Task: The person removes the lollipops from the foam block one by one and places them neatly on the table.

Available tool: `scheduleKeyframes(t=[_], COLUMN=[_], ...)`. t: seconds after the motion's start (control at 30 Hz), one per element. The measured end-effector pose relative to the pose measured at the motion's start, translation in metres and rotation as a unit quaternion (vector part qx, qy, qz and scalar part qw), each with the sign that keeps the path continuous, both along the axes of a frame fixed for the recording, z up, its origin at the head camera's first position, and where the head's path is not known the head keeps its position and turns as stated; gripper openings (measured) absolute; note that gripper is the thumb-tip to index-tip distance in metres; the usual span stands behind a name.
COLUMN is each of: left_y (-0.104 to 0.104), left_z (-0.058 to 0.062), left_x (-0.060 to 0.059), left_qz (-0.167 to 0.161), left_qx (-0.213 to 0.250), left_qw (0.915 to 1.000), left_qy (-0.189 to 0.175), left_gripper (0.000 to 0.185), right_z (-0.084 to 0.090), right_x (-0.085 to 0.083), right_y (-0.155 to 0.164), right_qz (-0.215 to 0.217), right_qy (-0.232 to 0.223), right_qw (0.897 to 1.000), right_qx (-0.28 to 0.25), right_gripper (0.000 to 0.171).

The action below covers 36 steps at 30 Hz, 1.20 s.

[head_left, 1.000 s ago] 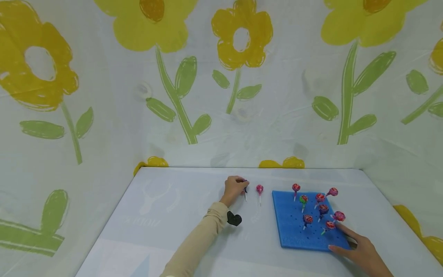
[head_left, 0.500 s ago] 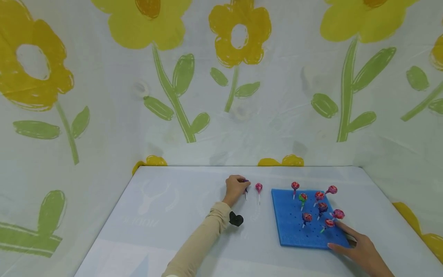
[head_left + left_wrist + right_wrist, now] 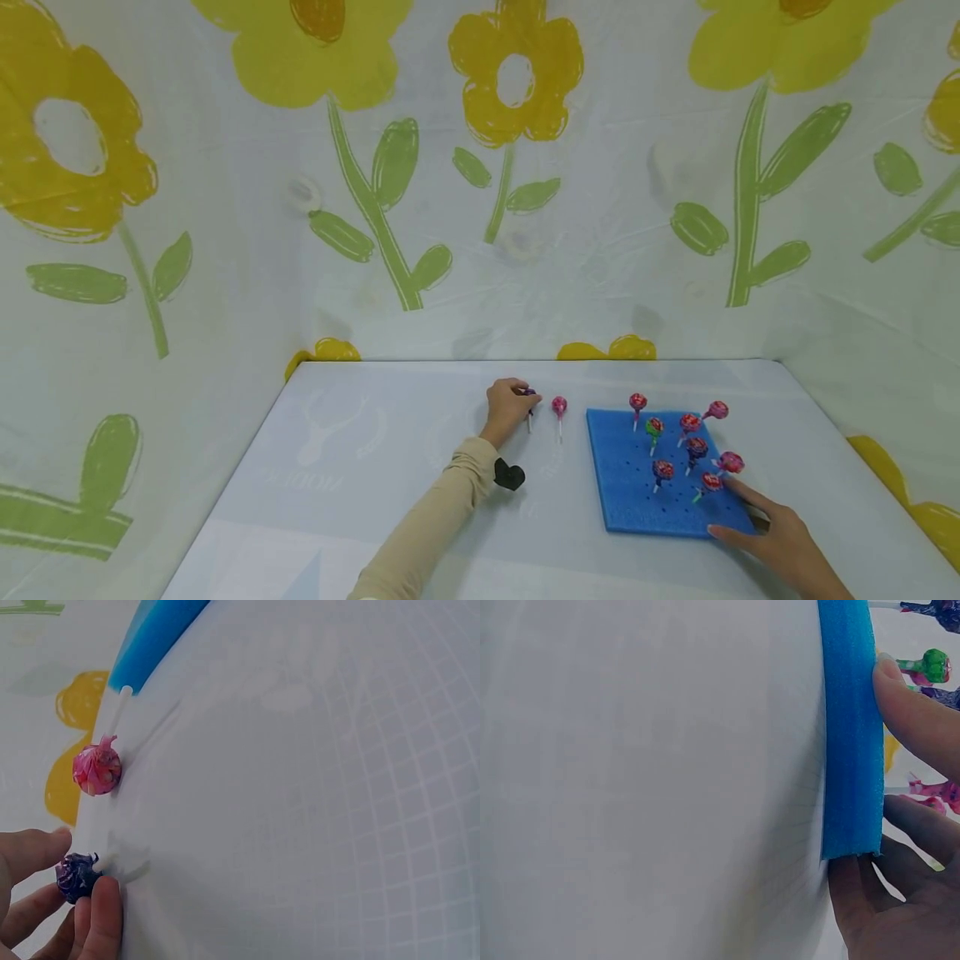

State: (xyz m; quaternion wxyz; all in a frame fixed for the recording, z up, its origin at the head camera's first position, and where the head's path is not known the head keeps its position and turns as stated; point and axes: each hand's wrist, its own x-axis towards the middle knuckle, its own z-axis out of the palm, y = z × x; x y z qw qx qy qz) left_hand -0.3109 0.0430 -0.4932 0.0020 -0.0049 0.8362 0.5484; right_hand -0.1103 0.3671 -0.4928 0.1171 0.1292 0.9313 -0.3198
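Observation:
At the far middle of the table, my left hand [image 3: 510,410] holds a dark purple-wrapped lollipop [image 3: 77,879] by its head, between thumb and fingers. Its white stick points toward the near side in the head view. Just right of it lies a pink-wrapped lollipop [image 3: 559,405], apart from the hand. My right hand [image 3: 783,537] grips the near right corner of a blue foam board [image 3: 622,492], with the thumb at the front edge and fingers along the right side. Several wrapped lollipops stand in the board, including a green one [image 3: 655,427] and a red one [image 3: 637,402].
The white table [image 3: 315,500] carries faint printed patterns. Small holes dot the foam board's top. A flower-printed cloth [image 3: 600,275] closes off the back and both sides. A black heart shape [image 3: 509,475] shows beside my left sleeve [image 3: 431,525].
The head view has shifted slightly. My left hand stays at the purple lollipop and my right hand stays on the foam board, with hardly any movement.

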Motion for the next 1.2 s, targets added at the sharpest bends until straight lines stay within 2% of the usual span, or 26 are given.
scheduleKeyframes(t=[0.4,0.83,0.97,1.2], left_y=[-0.003,-0.003,-0.004,-0.005], left_z=[0.007,0.019,0.023,0.036], left_x=[0.001,0.002,0.006,0.013], left_qz=[0.006,-0.008,-0.024,-0.061], left_qx=[-0.009,-0.022,-0.016,0.033], left_qw=[0.9995,0.9986,0.9981,0.9963], left_qy=[0.029,0.047,0.055,0.052], left_gripper=[0.025,0.023,0.023,0.021], right_z=[-0.001,-0.003,-0.004,-0.007], right_x=[0.001,0.001,0.002,0.002], right_y=[0.0,0.002,0.002,0.004], right_qz=[-0.004,-0.011,-0.016,-0.02], right_qy=[-0.003,-0.011,-0.011,0.003], right_qw=[1.0,1.0,1.0,0.999], right_qx=[-0.003,-0.011,-0.022,-0.045], right_gripper=[0.111,0.111,0.11,0.107])
